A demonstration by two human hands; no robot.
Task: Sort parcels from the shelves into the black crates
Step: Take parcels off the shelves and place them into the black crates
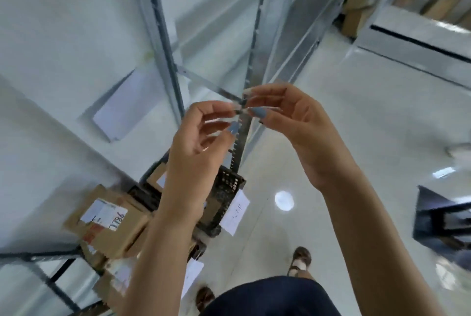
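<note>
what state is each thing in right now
left hand: raised, fingers curled, tips at the right hand's
right hand: raised, fingers curled; any pinch too blurred to tell
black crate: upright, paper tag on its wall
labelled parcel: label up, beside the crate
white parcel: flat on the shelf

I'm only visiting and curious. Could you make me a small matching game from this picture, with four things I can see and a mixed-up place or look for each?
Things:
1. black crate
2. cardboard parcel
3. white envelope
4. shoe

Descriptions:
A. stands on the glossy floor
B. brown, with a white label and a handwritten number
C. lies flat on a white shelf board
D. has mesh sides and a white card hanging on it

Pairs: 1-D, 2-B, 3-C, 4-A
</note>
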